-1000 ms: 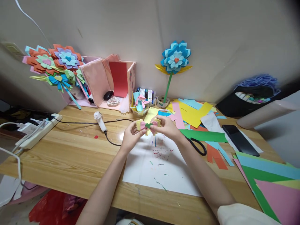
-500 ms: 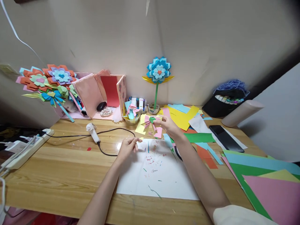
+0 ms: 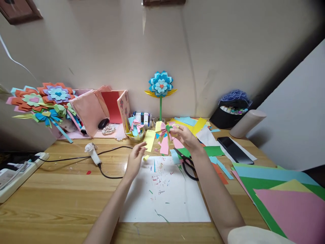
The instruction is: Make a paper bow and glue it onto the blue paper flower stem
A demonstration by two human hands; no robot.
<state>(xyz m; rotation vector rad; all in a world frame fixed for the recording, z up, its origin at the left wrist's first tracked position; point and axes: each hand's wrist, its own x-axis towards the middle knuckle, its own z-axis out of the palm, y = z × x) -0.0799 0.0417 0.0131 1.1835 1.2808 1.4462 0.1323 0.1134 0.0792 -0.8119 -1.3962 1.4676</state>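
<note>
My right hand (image 3: 185, 137) pinches a small folded paper piece (image 3: 166, 129) of yellow, pink and green, and holds it up above the loose paper scraps at the back of the desk. My left hand (image 3: 135, 159) hovers just above the desk with its fingers apart and nothing in it, beside a yellow paper strip (image 3: 149, 139). A white sheet (image 3: 165, 193) speckled with tiny clippings lies in front of both hands. Black scissors (image 3: 186, 164) lie under my right wrist.
A glue gun (image 3: 91, 153) with a black cord lies to the left. Paper flowers (image 3: 43, 101), a pink box (image 3: 101, 106), a bowl of scraps (image 3: 135, 130) and markers (image 3: 142, 117) line the wall. A phone (image 3: 235, 149) and coloured sheets (image 3: 286, 196) lie on the right.
My left hand let go of the folded piece and dropped toward the desk. My right hand carried the piece up and back. The view tilted upward.
</note>
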